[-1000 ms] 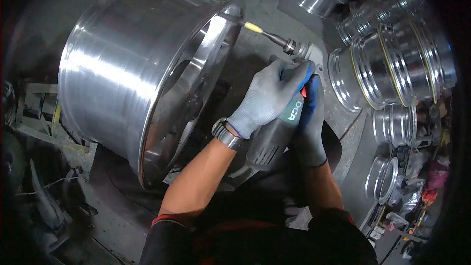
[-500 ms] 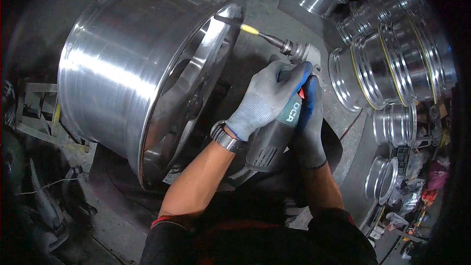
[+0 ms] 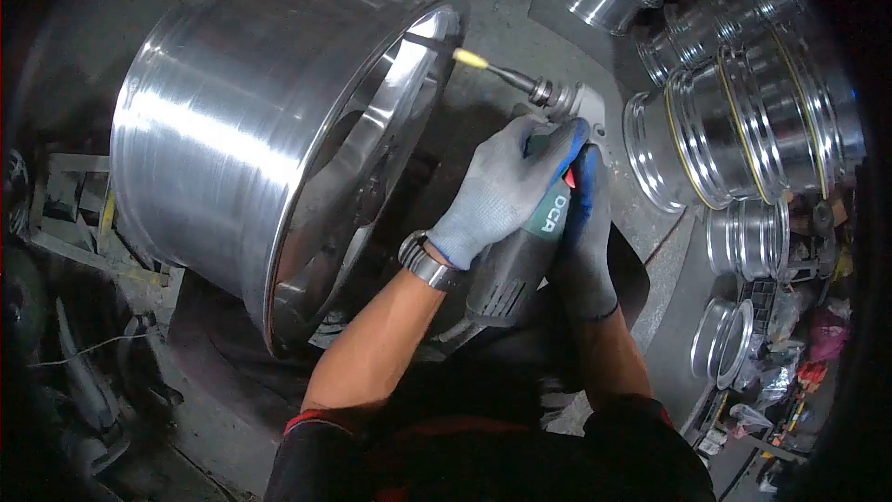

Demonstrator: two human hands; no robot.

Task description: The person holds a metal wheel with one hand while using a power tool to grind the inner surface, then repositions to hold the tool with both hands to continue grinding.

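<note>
Grinding tool: grey-green electric die grinder [image 3: 520,256], centre frame, with its yellow bit tip [image 3: 471,58] brought just beside the wheel's lip
Wheel: large polished aluminium wheel rim [image 3: 214,130], upper left, laid on its side so the lip is presented
Left hand [image 3: 502,191]: grey-gloved, closed fully over the grinder's top
Right hand [image 3: 587,232]: blue-gloved, wrapped tight underneath for steadiness

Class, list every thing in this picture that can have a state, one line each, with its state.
Large rim: on its side, tilted, open face towards the tool.
Grinder: gripped in both hands; running or not, cannot tell.
Yellow bit: at the large rim's lip; contact unclear.
Left hand: gloved, closed over the grinder.
Right hand: gloved, closed under the grinder.
Smaller rims: lying in rows, untouched.
</note>
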